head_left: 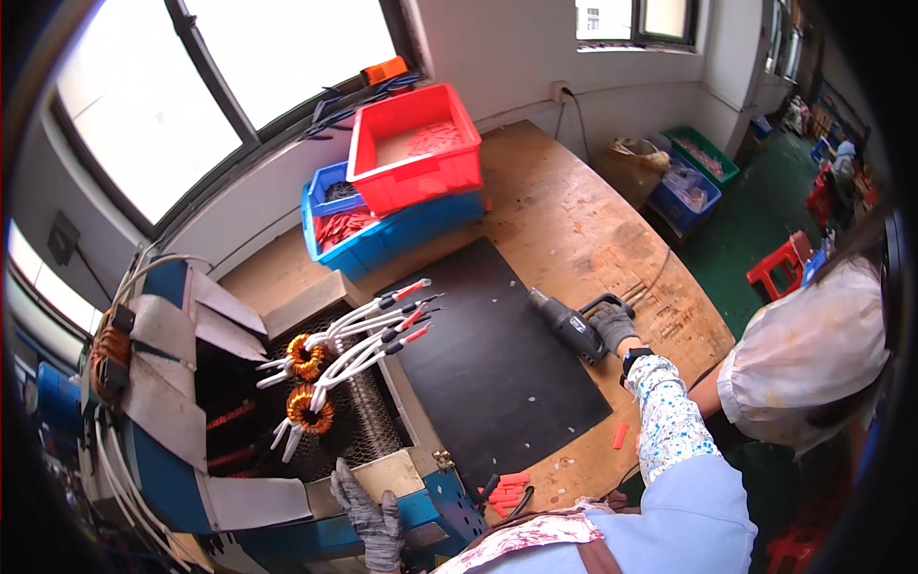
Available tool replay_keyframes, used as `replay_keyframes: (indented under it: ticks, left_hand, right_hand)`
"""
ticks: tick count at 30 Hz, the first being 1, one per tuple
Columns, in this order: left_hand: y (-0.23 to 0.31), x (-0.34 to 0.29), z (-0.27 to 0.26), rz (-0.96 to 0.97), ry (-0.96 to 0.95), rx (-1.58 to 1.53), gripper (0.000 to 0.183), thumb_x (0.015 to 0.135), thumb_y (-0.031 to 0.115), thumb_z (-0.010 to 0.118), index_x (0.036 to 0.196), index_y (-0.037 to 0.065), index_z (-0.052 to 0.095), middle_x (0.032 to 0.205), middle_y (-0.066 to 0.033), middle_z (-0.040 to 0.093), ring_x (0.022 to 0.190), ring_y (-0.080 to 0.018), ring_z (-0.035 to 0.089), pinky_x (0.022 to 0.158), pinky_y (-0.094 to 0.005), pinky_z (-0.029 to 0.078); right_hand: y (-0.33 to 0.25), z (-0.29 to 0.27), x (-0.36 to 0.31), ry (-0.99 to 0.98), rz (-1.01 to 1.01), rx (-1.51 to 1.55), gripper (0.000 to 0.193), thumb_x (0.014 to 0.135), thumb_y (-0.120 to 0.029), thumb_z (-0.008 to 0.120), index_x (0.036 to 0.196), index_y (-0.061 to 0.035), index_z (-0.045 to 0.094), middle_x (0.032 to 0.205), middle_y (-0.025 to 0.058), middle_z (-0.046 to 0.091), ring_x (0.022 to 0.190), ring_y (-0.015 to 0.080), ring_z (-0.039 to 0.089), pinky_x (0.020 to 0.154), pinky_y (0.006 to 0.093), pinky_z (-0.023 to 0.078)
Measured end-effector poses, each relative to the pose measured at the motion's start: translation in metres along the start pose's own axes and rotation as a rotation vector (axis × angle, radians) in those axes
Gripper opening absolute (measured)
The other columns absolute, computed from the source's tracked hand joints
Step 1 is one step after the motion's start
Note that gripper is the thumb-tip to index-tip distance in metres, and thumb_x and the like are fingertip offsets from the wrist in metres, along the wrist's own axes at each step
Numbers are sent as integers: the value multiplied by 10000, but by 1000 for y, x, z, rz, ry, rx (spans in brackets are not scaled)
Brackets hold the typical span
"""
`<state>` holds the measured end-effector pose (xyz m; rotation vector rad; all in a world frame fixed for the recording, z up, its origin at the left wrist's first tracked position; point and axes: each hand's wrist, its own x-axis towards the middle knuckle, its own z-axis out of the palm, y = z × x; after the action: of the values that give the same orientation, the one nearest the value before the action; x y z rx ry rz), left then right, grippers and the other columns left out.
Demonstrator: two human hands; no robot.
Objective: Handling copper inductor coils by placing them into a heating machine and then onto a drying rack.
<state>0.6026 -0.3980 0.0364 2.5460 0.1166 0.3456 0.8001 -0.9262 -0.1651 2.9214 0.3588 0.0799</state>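
Observation:
My right hand point(612, 323), in a grey glove, is closed on the rear of a dark heat gun point(572, 330) lying on a black mat point(492, 354). My left hand point(368, 517), also gloved, rests with fingers stretched at the front edge of a blue and grey machine point(258, 502) and holds nothing. Beyond it, on the machine's wire mesh belt point(373, 421), sit two copper-wound ring coils, one nearer point(310, 409) and one farther point(306, 356). Their thick white leads point(359, 356) reach over the machine's right rim, ending in red and black sleeves with bare tips.
Red sleeve pieces point(507, 490) lie by the machine's near right corner on the wooden table point(564, 206). A red bin point(416, 153) is stacked on a blue bin point(402, 234) at the back. Another person's pale sleeve point(803, 354) is close on the right; a red stool point(779, 265) stands beyond.

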Motion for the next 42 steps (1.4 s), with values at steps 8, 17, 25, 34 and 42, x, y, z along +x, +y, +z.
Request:
replay_keyframes:
  ticks: [8, 17, 25, 34, 42]
  left_hand:
    - [-10, -1, -1, 64, -22, 88, 774, 871, 469, 463, 1412, -7, 181, 1447, -188, 244, 1334, -370, 194, 1103, -455, 114]
    - [-7, -1, -7, 71, -40, 112, 766, 853, 442, 500, 1391, -29, 225, 1432, -193, 262, 1326, -383, 203, 1095, -494, 107]
    - [-12, -3, -5, 80, 9, 52, 747, 860, 449, 487, 1383, -30, 252, 1435, -187, 261, 1335, -379, 193, 1094, -501, 110]
    - [-15, -3, -6, 121, 0, 86, 746, 866, 415, 497, 1391, -40, 224, 1435, -196, 259, 1330, -377, 203, 1100, -460, 124]
    - [-15, -4, -8, 95, 12, -12, 744, 854, 432, 514, 1373, -43, 270, 1434, -200, 259, 1332, -385, 200, 1098, -492, 105]
  right_hand:
    - [-34, -40, -15, -177, 327, 130, 270, 631, -189, 677, 877, -97, 613, 928, 139, 619, 914, 300, 601, 782, 400, 463]
    - [-59, -146, 32, 222, 258, 395, 349, 654, -291, 713, 918, -91, 601, 834, 135, 646, 803, 299, 639, 698, 380, 505]
    - [-110, -302, 50, 517, -80, 1055, 364, 699, -273, 758, 969, -74, 616, 824, 104, 661, 794, 241, 664, 685, 324, 531]
    - [-122, -316, 62, 374, -92, 675, 402, 700, -399, 738, 940, -94, 633, 797, 101, 671, 745, 251, 668, 629, 337, 527]
    - [-121, -317, 69, 341, -79, 586, 423, 687, -419, 733, 932, -88, 635, 769, 112, 666, 758, 272, 661, 652, 356, 525]
